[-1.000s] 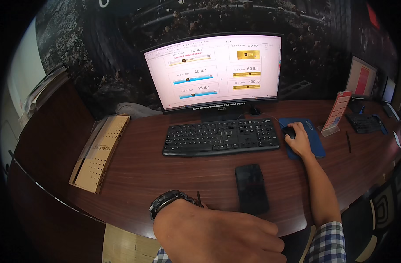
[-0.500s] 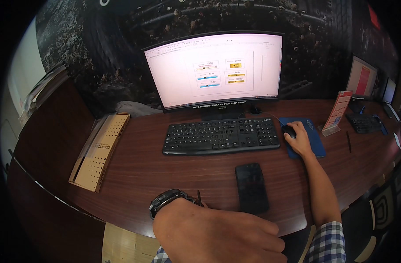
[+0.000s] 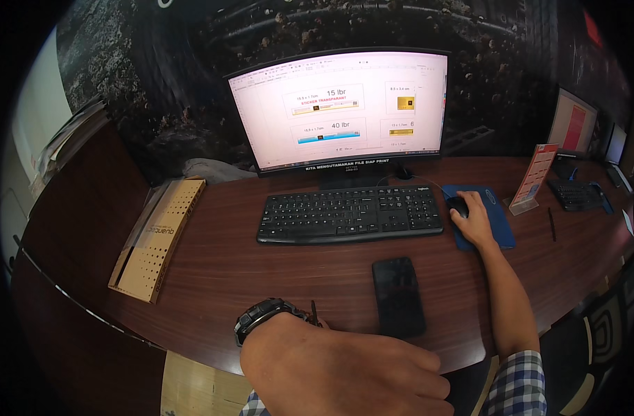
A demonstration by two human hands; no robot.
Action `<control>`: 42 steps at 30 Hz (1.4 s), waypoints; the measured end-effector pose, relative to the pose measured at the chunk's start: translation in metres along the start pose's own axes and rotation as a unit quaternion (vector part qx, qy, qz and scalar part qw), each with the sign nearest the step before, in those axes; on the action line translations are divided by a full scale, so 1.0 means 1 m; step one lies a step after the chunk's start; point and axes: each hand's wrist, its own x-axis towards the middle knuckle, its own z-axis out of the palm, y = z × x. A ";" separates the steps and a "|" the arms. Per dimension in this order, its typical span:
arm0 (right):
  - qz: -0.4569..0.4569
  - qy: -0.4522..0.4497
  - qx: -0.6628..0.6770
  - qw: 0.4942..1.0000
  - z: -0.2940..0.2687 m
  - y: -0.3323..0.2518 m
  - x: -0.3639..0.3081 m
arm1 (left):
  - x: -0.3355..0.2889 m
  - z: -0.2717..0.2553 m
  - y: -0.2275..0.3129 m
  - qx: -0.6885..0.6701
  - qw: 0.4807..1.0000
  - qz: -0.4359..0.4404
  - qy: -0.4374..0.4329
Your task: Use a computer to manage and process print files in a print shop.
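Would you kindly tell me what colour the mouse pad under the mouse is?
The mouse pad is blue, seen best in the head view.

A black computer mouse [image 3: 458, 206], partly hidden beneath the right hand [image 3: 474, 220], rests on a blue pad [image 3: 498, 225] near its far-left corner, toward the far edge of the worktop [image 3: 216, 256].

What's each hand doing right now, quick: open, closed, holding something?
Left hand: its palm side is hidden, so open, closed or holding can't be told.
Right hand: holding the black mouse on the blue mouse pad.
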 end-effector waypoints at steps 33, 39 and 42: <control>0.006 -0.007 -0.008 1.000 0.000 0.001 0.000 | 0.009 -0.007 0.012 -0.051 0.993 -0.111 -0.002; -0.006 -0.003 -0.009 1.000 0.001 0.006 0.000 | 0.013 -0.016 0.011 -0.034 0.992 -0.114 -0.047; -0.004 -0.002 -0.008 1.000 0.001 0.007 0.000 | 0.013 -0.018 0.010 -0.025 0.991 -0.115 -0.070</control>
